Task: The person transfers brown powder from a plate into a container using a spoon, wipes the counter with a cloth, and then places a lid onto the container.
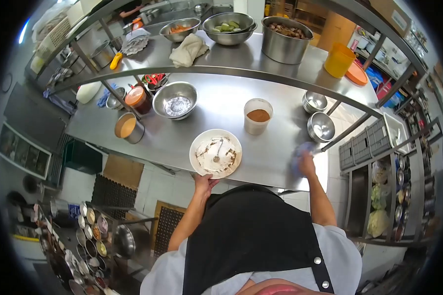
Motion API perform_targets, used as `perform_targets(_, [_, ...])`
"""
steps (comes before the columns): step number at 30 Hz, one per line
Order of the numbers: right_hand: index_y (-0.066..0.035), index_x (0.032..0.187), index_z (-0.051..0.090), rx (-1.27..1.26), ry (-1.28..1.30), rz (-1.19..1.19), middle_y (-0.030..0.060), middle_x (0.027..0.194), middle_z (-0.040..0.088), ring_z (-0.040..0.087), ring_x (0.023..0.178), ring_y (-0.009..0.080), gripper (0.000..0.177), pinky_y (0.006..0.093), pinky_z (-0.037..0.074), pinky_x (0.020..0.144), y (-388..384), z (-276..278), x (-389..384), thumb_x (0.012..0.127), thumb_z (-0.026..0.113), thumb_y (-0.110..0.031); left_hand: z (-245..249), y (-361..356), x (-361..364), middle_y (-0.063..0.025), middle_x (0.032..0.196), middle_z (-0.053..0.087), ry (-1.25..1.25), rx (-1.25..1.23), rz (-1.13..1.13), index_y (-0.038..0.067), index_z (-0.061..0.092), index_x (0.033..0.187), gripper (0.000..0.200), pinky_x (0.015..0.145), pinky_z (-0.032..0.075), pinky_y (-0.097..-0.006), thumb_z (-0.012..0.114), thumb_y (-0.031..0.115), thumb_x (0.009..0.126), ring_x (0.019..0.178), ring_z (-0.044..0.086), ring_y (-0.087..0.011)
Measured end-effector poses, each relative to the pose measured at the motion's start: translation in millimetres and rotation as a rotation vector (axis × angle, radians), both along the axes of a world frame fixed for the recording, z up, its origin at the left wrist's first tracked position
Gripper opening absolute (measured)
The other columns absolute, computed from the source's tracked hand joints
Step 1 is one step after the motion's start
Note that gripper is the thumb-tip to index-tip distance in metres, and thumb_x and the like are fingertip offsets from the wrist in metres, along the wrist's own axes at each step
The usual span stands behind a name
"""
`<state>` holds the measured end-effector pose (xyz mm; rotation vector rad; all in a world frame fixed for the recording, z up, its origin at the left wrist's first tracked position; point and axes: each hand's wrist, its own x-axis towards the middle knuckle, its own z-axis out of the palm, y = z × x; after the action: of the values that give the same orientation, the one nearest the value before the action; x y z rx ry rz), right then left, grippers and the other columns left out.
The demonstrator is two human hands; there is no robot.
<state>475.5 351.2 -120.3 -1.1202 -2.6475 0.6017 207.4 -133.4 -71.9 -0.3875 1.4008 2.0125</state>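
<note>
My left hand (205, 184) grips the near rim of a white bowl (200, 156) at the front edge of the steel table. Brown smears mark the bowl's inside, and a metal spoon (216, 159) rests in it. At the table's right end, my right hand (307, 165) is closed on a blue cloth (297, 163) pressed to the surface; both are partly blurred. Beyond the bowl and to its right stands a whitish plastic tub (255, 129) with brown powder inside. Further right are two small stacks of steel bowls (321, 127).
A large steel bowl (174, 98), a jar with an orange lid (138, 100) and a steel pot of orange liquid (129, 129) stand at the left. Overhead, a shelf (236, 58) holds a pot (286, 46), bowls and a towel (188, 50). A grey crate (366, 147) sits at right.
</note>
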Motion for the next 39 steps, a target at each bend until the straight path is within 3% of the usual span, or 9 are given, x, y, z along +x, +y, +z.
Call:
perform_targets(6, [-0.007, 0.147, 0.062, 0.403, 0.119, 0.354, 0.0244, 0.13, 0.07, 0.066, 0.123, 0.0396, 0.06, 0.0531, 0.05, 0.108, -60.4, 109.8, -70.4, 0.096, 0.075, -0.036, 11.7, 29.6, 16.1, -0.0194, 0.125, 0.071, -0.013, -0.005, -0.114, 0.004, 0.049, 0.144, 0.04, 0.088, 0.064, -0.0453, 0.061, 0.018, 0.108, 0.102, 0.075, -0.0321])
perform_targets(10, [-0.01, 0.138, 0.07, -0.955, -0.29, 0.581, 0.0176, 0.112, 0.078, 0.075, 0.102, 0.0324, 0.048, 0.0447, 0.058, 0.094, -88.3, 125.1, -96.0, 0.1, 0.071, -0.04, 40.4, 36.0, 67.2, -0.0192, 0.15, 0.059, 0.017, 0.223, 0.065, 0.012, 0.037, 0.163, 0.061, 0.099, 0.058, -0.0485, 0.059, 0.035, 0.111, 0.124, 0.068, -0.0338])
perform_targets(14, [-0.008, 0.13, 0.074, -0.564, -0.506, 1.147, 0.0179, 0.112, 0.078, 0.075, 0.101, 0.0324, 0.041, 0.0432, 0.058, 0.092, -98.8, 103.4, -101.3, 0.102, 0.068, -0.038, 7.7, 2.3, 139.0, -0.022, 0.164, 0.045, -0.018, 0.22, 0.281, 0.017, 0.011, 0.174, 0.083, 0.112, 0.048, -0.0542, 0.059, 0.041, 0.11, 0.139, 0.056, -0.038])
perform_targets(19, [-0.005, 0.11, 0.079, -0.366, -0.199, 0.976, 0.0191, 0.1, 0.078, 0.074, 0.093, 0.0388, 0.036, 0.0483, 0.058, 0.084, -104.2, 105.3, -175.7, 0.098, 0.071, -0.038, -106.2, -80.5, 248.9, -0.0215, 0.168, 0.042, 0.311, -0.579, -0.371, 0.013, 0.039, 0.167, 0.085, 0.127, 0.034, -0.0479, 0.077, 0.042, 0.096, 0.156, 0.038, -0.0378])
perform_targets(25, [-0.008, 0.098, 0.079, -0.169, -0.202, 0.816, 0.0167, 0.092, 0.077, 0.074, 0.088, 0.0346, 0.026, 0.0463, 0.058, 0.08, -186.6, 148.9, -283.8, 0.094, 0.073, -0.033, -198.1, -212.2, 328.0, -0.0269, 0.155, 0.055, -0.052, -1.169, 0.012, 0.003, 0.059, 0.15, 0.072, 0.124, 0.039, -0.0467, 0.08, 0.034, 0.09, 0.147, 0.05, -0.0416])
perform_targets(27, [-0.006, 0.097, 0.078, -0.142, -0.237, 0.779, 0.0174, 0.09, 0.076, 0.074, 0.086, 0.0337, 0.022, 0.0461, 0.058, 0.078, -208.5, 143.9, -303.4, 0.094, 0.072, -0.027, -227.0, -254.7, 335.8, -0.0268, 0.138, 0.068, 0.19, -1.325, -0.915, -0.002, 0.071, 0.131, 0.047, 0.117, 0.045, -0.0474, 0.072, 0.028, 0.095, 0.135, 0.06, -0.0419])
perform_targets(28, [-0.008, 0.1, 0.078, -0.033, -0.141, 0.805, 0.0167, 0.096, 0.074, 0.074, 0.09, 0.0334, 0.018, 0.0459, 0.058, 0.08, -216.0, 137.0, -309.0, 0.094, 0.071, -0.022, -231.3, -269.9, 333.6, -0.0268, 0.138, 0.068, 0.19, -1.314, -0.929, -0.002, 0.071, 0.131, 0.047, 0.117, 0.045, -0.0474, 0.072, 0.028, 0.095, 0.135, 0.06, -0.0419])
perform_targets(32, [-0.012, 0.107, 0.079, 0.197, -0.134, 0.965, 0.0137, 0.113, 0.067, 0.072, 0.102, 0.0334, 0.017, 0.0465, 0.059, 0.086, -215.4, 129.0, -317.5, 0.093, 0.068, -0.011, -196.9, -302.3, 306.2, -0.0241, 0.114, 0.075, -0.155, -0.999, -0.385, -0.001, 0.075, 0.104, 0.026, 0.089, 0.057, -0.0493, 0.067, 0.022, 0.097, 0.102, 0.072, -0.0386])
perform_targets(39, [-0.011, 0.091, 0.078, 0.326, -0.099, 0.999, 0.0109, 0.111, 0.066, 0.067, 0.104, 0.03, 0.011, 0.0463, 0.057, 0.082, -214.0, 119.6, -304.1, 0.086, 0.068, -0.008, -222.0, -341.1, 175.0, -0.0147, 0.124, 0.074, -0.377, -0.729, 0.145, -0.006, 0.057, 0.149, 0.06, 0.079, 0.056, -0.0359, 0.072, 0.011, 0.094, 0.097, 0.069, -0.0219])
